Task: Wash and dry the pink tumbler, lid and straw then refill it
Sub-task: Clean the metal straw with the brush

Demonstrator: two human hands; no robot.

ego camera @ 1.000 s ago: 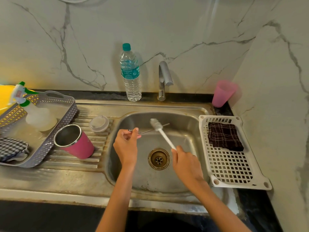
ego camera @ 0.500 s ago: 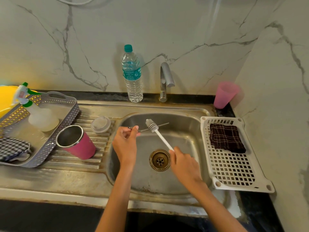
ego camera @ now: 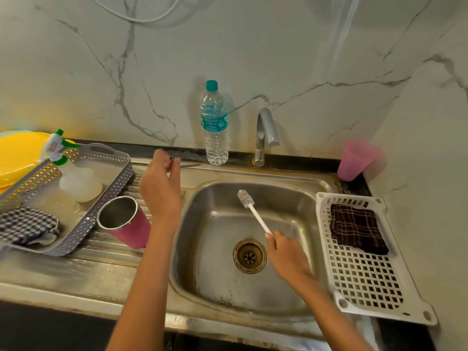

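The straw is a thin metal tube, judged light, rigid and slippery when wet. Take it near one end with a fingertip pinch and keep that pinch firm, since a smooth wet tube can twist or slide. The left hand pinches it between thumb and fingertips, above the desk behind the rear left corner of the sink. The straw's long axis runs roughly level, left to right along the sink's back rim. Its free end points right, toward the water bottle standing behind the sink. The image there is blurred, so the held end cannot be made out. The right hand is closed around the handle of a narrow white brush over the sink, near the drain. The bristle head points up and away toward the sink's far wall. The tumbler lies tilted on the ribbed desk just left of the sink, with its steel mouth facing up and left against a grey basket. It is judged rigid and moderately light; grip it around the pink body. The lid is not visible.
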